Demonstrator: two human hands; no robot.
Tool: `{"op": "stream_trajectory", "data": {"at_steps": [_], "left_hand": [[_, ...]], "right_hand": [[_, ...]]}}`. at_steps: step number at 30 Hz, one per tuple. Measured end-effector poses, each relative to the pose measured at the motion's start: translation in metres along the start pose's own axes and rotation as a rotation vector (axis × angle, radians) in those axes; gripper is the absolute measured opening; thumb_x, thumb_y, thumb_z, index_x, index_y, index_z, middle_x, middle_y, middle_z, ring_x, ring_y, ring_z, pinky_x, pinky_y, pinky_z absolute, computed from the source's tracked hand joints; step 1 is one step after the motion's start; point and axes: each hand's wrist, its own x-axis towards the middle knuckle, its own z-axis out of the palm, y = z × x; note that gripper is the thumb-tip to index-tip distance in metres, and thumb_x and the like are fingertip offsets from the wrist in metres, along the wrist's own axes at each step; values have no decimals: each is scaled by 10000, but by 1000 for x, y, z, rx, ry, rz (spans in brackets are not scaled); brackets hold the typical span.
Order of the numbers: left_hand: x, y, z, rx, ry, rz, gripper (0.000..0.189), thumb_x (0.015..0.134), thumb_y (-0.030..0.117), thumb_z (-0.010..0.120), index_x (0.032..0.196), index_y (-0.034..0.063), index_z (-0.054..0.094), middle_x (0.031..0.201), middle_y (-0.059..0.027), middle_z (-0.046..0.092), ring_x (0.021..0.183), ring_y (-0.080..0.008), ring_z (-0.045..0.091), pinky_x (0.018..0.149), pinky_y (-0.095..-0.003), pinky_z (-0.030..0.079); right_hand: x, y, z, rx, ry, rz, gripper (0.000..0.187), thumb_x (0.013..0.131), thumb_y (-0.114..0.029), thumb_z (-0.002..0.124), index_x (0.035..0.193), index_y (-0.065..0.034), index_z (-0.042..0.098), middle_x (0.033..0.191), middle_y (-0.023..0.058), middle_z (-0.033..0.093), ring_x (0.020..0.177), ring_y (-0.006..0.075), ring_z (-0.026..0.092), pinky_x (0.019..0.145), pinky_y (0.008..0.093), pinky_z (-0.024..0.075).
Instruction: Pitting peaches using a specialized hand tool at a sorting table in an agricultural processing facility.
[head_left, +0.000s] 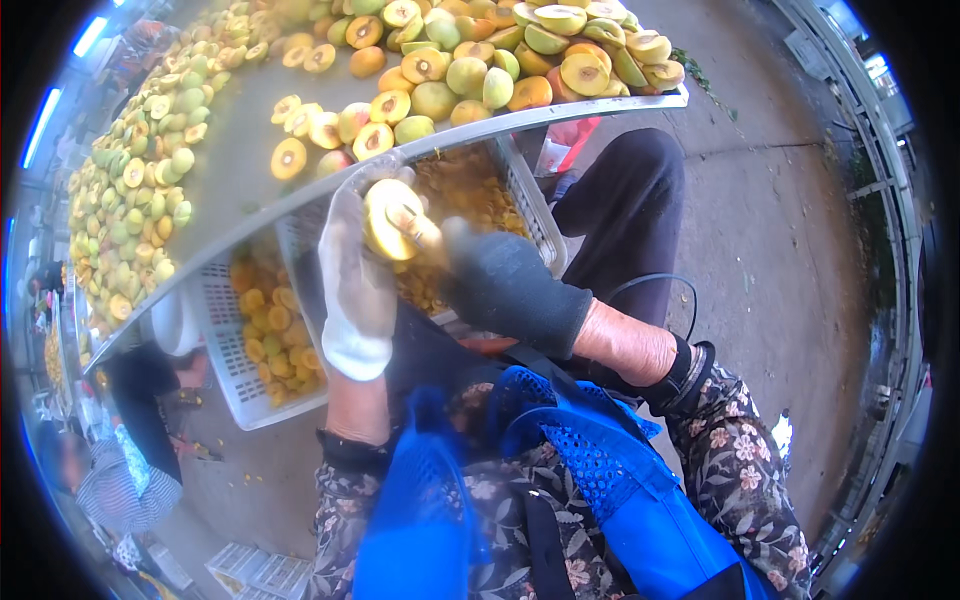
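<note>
My left hand, in a whitish glove, holds a halved yellow stone fruit, cut face up. My right hand, in a dark glove, is closed around a small tool, blurred, whose tip touches the middle of the fruit half. The tool's exact kind cannot be told. Both hands are just below the edge of a metal table bearing many halved fruits. Under the hands stands a plastic crate with yellow fruit pieces.
A second white crate of yellow fruit halves stands to the left, below the table. A co-worker in striped clothing is at the lower left. The table's raised metal rim runs beyond my hands. My knee is at the right.
</note>
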Motion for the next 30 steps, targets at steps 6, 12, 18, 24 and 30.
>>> {"op": "stream_trajectory", "data": {"at_steps": [6, 12, 18, 24, 30], "left_hand": [[-23, -7, 12, -403, 180, -26, 580, 949, 404, 537, 1286, -63, 463, 1260, -188, 552, 1101, -269, 580, 968, -369, 456], [-26, -17, 0, -505, 282, -92, 636, 990, 501, 367, 1266, -64, 462, 1160, -213, 606, 1008, -278, 628, 899, -379, 512], [-25, 16, 12, -224, 285, -62, 627, 1002, 506, 309, 1204, -61, 483, 1086, -222, 622, 881, -271, 658, 742, -348, 560], [-20, 19, 29, -36, 316, 91, 664, 1001, 542, 256, 1185, -49, 494, 1005, -186, 631, 836, -226, 655, 651, -289, 557], [-12, 21, 29, 82, 299, 96, 664, 1009, 535, 249, 1127, -50, 540, 962, -174, 644, 758, -207, 639, 640, -280, 535]], "right_hand": [[0, -19, -21, 1043, -155, 408, 270, 809, -203, 662, 940, -30, 501, 693, 227, 611, 666, 414, 621, 569, 474, 458], [-10, -26, -16, 245, 72, 95, 338, 765, -164, 699, 1056, -75, 552, 647, 141, 582, 586, 341, 607, 500, 431, 453], [-11, -43, -11, 137, 63, 19, 311, 795, -137, 665, 1071, -79, 535, 655, 140, 520, 572, 364, 583, 494, 461, 442], [-17, -39, -12, 349, 143, -14, 298, 821, -130, 632, 1088, -55, 524, 696, 156, 512, 565, 383, 564, 498, 469, 435], [-15, -37, -28, 313, 176, -40, 295, 808, -116, 621, 1038, 12, 487, 623, 144, 537, 533, 363, 580, 470, 465, 432]]}}
